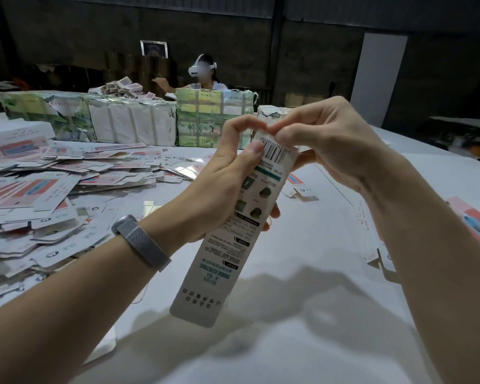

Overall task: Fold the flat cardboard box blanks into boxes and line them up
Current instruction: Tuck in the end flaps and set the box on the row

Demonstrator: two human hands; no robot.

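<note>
White table (302, 342), one, underfoot of everything, serving as the work surface. Wrapped bundles (133, 120), four in view, ranked along the far edge, probably unopened stock kept out of the working area; the rightmost half hidden behind the hands. Loose heap of flat blanks (67, 173), too many to count, spread on the left within easy reach of the left arm, likely the supply to draw from. A few more printed blanks (471, 223) flat on the right, at least three, number uncertain where the forearm covers them. One second person (204, 73) beyond the bundles, seated at a further pile. One box (241, 217), long and narrow, raised off the table between both hands, tilted with its barcode end up and away, apparently so that the top flap faces the fingers. Left hand (227, 176) wrapped round the upper middle of the box, thumb pressed on the printed face, steadying it. Right hand (316, 134) curled at the top end, fingertips pinching the flap there, seemingly tucking it shut. Lower end free and unheld. One mesh wristband (142, 242) on the left wrist. No finished row in sight yet.
</note>
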